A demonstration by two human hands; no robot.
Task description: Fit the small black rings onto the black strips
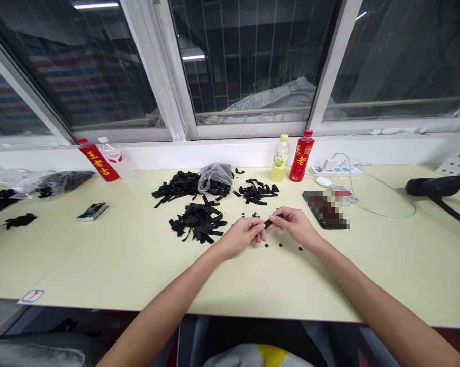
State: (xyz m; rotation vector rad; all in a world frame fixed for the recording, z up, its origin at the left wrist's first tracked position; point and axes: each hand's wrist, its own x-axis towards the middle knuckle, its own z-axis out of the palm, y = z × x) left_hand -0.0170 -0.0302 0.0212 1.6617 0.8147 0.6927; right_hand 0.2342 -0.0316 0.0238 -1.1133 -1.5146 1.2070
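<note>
My left hand (pixel 242 235) and my right hand (pixel 296 225) meet over the middle of the pale yellow table (pixel 118 265). Both pinch the same short black strip (pixel 270 221), one at each end. Several small black round pieces (pixel 280 245) lie on the table just under and behind the hands. A pile of black strips (pixel 199 221) sits just left of my left hand. Two more piles (pixel 176 186) (pixel 257 191) lie farther back, with a clear plastic bag (pixel 215 177) between them.
A yellow-green bottle (pixel 280 159) and a red bottle (pixel 301 156) stand at the back by a power strip (pixel 334 170) with a white cable. A phone (pixel 325 209) lies right of my hands. At the left are another red bottle (pixel 98 161), a clear bottle (pixel 115 157), a bag of black pieces (pixel 54 183) and a small dark box (pixel 92 211).
</note>
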